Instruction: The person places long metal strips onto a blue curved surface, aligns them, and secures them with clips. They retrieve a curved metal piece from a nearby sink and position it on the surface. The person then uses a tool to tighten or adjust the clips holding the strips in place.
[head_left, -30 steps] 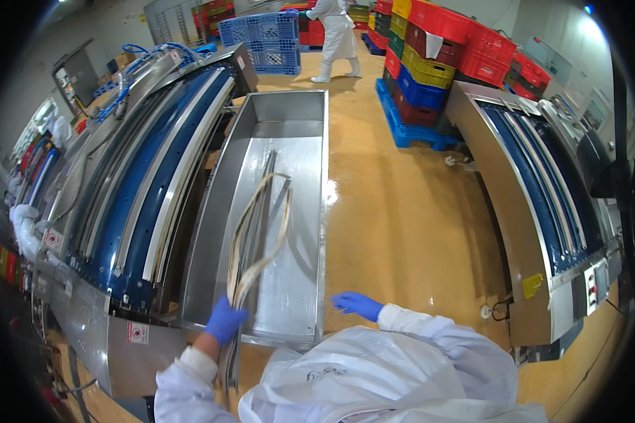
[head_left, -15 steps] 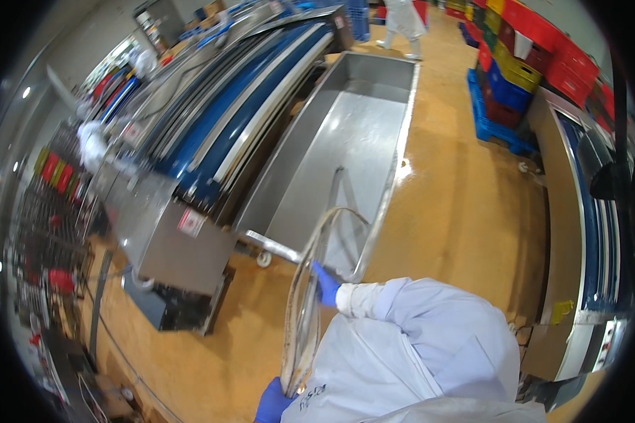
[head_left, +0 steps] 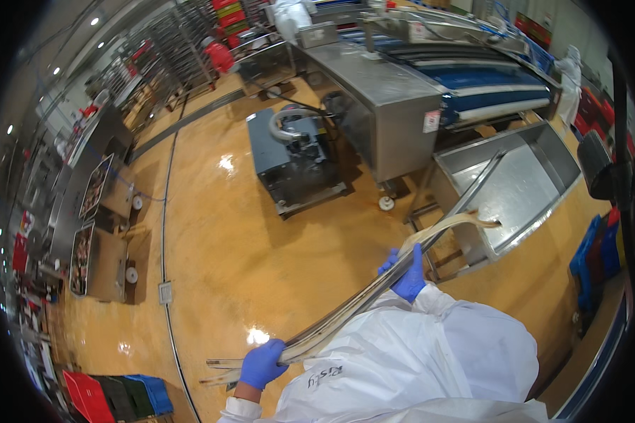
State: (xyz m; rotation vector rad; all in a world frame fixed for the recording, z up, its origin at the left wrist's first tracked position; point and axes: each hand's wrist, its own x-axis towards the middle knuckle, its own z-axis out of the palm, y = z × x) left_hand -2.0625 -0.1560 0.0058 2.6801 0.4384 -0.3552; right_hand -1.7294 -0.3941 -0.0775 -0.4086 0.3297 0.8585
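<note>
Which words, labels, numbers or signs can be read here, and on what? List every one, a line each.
Dark handwriting on the front of the white apron: legible, but I won't copy it out.
White sign with red marks on the end of the steel cabinet: too small to read.
I can make out no other readable text.

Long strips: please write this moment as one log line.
left hand: gripping long strips | right hand: gripping same strips, nearer steel trough | far strip ends: overlapping trough in view, contact unclear
</note>
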